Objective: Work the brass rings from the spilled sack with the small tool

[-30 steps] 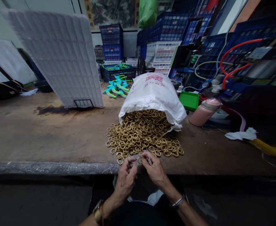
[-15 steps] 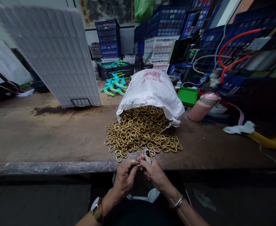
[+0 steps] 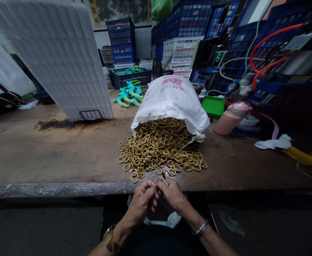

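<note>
At the table's front edge, my left hand (image 3: 142, 197) pinches a gold-coloured ring (image 3: 155, 185) between thumb and fingers; the fingers hide most of it. My right hand (image 3: 172, 193) meets it from the other side, its thumb and fingertips at the same ring. A slim knife-like tool (image 3: 165, 181) with a dark end and a pale flat part is tucked in the right hand; its working end is hidden. Just beyond both hands spreads a heap of gold rings (image 3: 156, 153), spilling from the mouth of a white woven sack (image 3: 169, 96) that lies on its side.
A white ribbed panel (image 3: 57, 64) stands on the wooden table (image 3: 52, 153) at left. Blue-green plastic pieces (image 3: 129, 93) lie behind the sack. To the right are a green tray (image 3: 213, 106), a pink bottle (image 3: 231, 119) and red hoses (image 3: 262, 42). Stacked crates (image 3: 182, 49) stand behind.
My left wrist has turned and its lower fingers have loosened beneath the ring. The tool in my right hand has tilted to the left. The heap looks the same.
</note>
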`<move>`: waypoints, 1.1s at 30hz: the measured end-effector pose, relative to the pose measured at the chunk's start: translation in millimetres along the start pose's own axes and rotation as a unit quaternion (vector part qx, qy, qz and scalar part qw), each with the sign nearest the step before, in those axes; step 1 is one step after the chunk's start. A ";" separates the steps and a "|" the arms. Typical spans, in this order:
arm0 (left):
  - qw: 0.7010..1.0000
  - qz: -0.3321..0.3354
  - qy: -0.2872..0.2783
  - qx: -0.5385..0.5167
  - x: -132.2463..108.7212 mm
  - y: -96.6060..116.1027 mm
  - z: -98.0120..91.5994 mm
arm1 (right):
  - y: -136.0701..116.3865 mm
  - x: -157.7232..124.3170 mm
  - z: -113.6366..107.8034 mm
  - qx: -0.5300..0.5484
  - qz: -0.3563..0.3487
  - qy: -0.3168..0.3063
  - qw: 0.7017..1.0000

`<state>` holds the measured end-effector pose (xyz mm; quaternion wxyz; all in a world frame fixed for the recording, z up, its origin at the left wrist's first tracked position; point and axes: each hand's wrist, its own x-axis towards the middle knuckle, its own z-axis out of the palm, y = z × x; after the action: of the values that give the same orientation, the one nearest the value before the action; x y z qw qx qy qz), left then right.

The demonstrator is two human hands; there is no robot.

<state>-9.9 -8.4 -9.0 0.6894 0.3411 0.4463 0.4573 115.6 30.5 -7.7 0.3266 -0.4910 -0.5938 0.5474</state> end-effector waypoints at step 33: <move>0.993 0.018 -0.036 -0.112 -15.0 8.5 1.6 | 5.6 5.8 -8.8 -0.461 -0.024 0.029 0.887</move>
<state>-13.9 -19.5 3.7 0.7306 0.2862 0.3606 0.5043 123.2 38.3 -12.4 0.0937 -0.5871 -0.7814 0.1899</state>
